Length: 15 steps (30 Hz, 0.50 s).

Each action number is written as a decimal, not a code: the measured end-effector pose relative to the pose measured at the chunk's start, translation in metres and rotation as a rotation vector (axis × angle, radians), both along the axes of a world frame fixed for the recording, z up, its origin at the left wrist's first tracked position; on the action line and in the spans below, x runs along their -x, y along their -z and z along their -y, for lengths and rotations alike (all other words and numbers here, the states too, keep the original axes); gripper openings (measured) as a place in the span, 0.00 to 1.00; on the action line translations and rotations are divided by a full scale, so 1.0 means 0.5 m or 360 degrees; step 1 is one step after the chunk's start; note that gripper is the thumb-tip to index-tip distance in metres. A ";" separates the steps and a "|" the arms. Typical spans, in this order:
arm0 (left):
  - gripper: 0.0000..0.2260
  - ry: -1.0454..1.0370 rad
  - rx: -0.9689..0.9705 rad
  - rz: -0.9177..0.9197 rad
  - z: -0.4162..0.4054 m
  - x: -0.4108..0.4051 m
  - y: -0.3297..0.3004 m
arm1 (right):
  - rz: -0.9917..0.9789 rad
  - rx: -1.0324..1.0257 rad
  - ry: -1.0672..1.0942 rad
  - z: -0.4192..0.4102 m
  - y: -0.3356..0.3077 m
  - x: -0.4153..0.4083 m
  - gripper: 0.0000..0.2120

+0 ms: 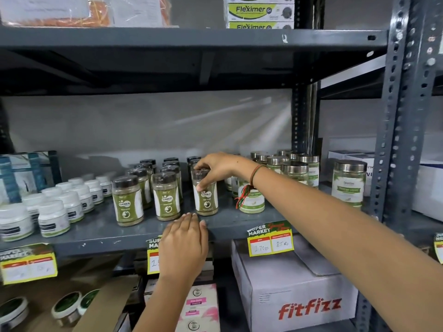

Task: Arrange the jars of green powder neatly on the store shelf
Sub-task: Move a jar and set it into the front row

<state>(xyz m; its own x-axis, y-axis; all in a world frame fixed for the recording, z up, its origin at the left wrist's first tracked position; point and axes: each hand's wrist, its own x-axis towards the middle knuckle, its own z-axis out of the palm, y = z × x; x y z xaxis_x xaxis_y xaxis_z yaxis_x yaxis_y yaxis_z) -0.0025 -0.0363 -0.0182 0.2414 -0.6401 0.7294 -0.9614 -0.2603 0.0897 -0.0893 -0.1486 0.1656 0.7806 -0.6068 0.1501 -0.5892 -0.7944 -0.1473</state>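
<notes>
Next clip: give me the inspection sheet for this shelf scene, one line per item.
Surface: grey metal shelf, with price tags clipped to its front edge.
Job's things: dark-lidded jars of green powder in rows; front-row jars and upright; a third jar stands upright, apart to their right.
Clutter: white-lidded tubs on the left, steel-lidded jars on the right, a Fitfizz box on the shelf below.
Hands: right hand grips the third jar near its lid; left hand rests flat on the shelf edge, holding nothing.
Cables: nothing seen.
Surroundings: perforated rack upright; Fleximer boxes on the shelf above.
</notes>
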 end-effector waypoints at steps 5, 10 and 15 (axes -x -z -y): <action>0.22 0.0013 -0.0025 0.0004 -0.001 -0.003 -0.002 | 0.0052 -0.0007 0.0031 -0.018 0.005 0.015 0.39; 0.23 0.0038 -0.0078 0.0011 -0.004 -0.004 -0.004 | 0.0274 0.0153 0.0064 -0.041 -0.017 0.051 0.35; 0.23 0.0031 -0.0120 -0.0004 -0.012 0.002 -0.013 | 0.0583 0.0311 0.0201 -0.042 -0.046 0.160 0.27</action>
